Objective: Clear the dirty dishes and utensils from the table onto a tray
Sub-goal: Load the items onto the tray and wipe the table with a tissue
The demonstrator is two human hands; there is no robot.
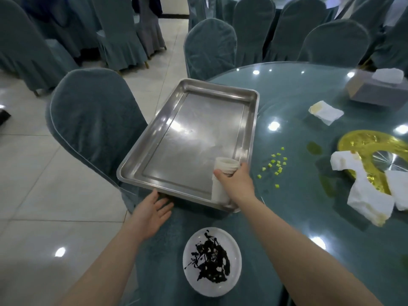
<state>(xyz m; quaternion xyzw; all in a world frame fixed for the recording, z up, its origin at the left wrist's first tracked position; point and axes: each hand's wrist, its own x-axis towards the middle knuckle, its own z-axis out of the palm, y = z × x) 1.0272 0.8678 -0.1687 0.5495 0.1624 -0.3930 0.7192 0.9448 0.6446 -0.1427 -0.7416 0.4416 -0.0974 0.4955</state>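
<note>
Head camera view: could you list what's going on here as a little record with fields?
right hand: grips a white cup at the near right corner of the tray
left hand: open, fingers at the near edge of the tray
tray: metal, overhanging the table edge
plate: white, smeared with dark sauce, on the table
scraps: small yellow-green bits
napkins: crumpled, stained

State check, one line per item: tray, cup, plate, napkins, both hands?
Rectangular steel tray: overhanging table edge, holds only the cup.
White paper cup: upright in tray's near corner, gripped.
Round white plate: on table, smeared with dark sauce.
White napkins: crumpled, stained.
Left hand: open, touching the tray.
Right hand: grips cup.
</note>
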